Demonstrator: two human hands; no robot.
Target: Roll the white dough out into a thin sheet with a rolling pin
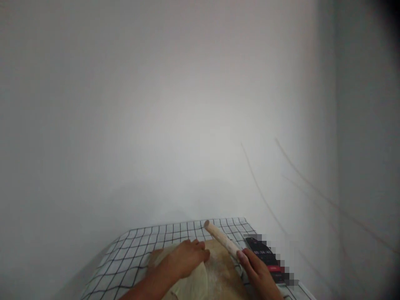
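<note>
A thin, pale sheet of dough (pixel 195 283) lies on a floured wooden board (pixel 220 266), its lower part cut off by the bottom of the view. Reaching in from the left, my left hand (pixel 189 256) rests over the far edge of the dough with curled fingers that appear to grip it. My right hand (pixel 258 273) is closed around the near end of a wooden rolling pin (pixel 221 238). The pin slants up and to the left, tilted above the right side of the board. Its far end points toward the wall.
A black-and-white checked cloth (pixel 125 262) covers the table under the board. To the right of my right hand lies a dark phone (pixel 259 250) showing a timer, partly pixelated. Behind the table rises a pale wall (pixel 175 125) with several thin line marks on its right side.
</note>
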